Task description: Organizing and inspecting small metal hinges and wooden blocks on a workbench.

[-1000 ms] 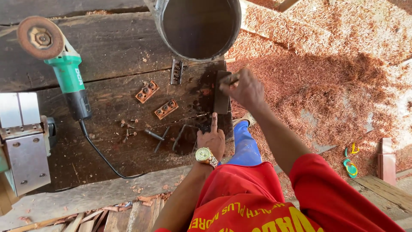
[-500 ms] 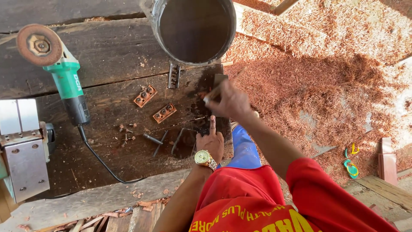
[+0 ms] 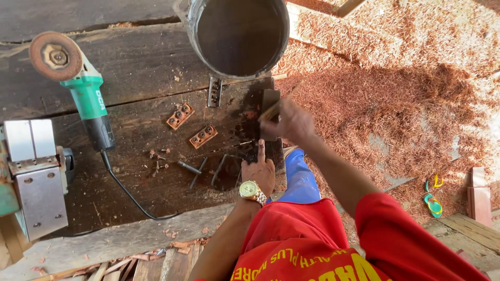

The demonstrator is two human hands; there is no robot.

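My left hand [image 3: 260, 169] rests on the dark wooden bench [image 3: 140, 88], forefinger stretched out and pressing near a thin dark metal piece [image 3: 221, 171]. A gold wristwatch [image 3: 252, 191] is on that wrist. My right hand [image 3: 290, 123] is blurred and closed around a slim stick-like tool [image 3: 271, 110], over a dark flat block [image 3: 270, 104] at the bench's right edge. Two rusty orange brackets with holes [image 3: 180, 115] [image 3: 203, 136] lie just left of the hands, with loose screws [image 3: 158, 156] and a bolt [image 3: 188, 167] nearby.
A green angle grinder [image 3: 83, 88] with a worn disc lies at the left, its black cord [image 3: 130, 198] trailing forward. A grey metal machine [image 3: 34, 177] sits at the far left. A dark round bucket [image 3: 238, 34] stands at the top. Reddish wood shavings [image 3: 396, 99] cover the ground at right.
My right hand has shifted down and right along the block at the bench edge, still blurred with motion. My left hand has stayed put with its forefinger out.
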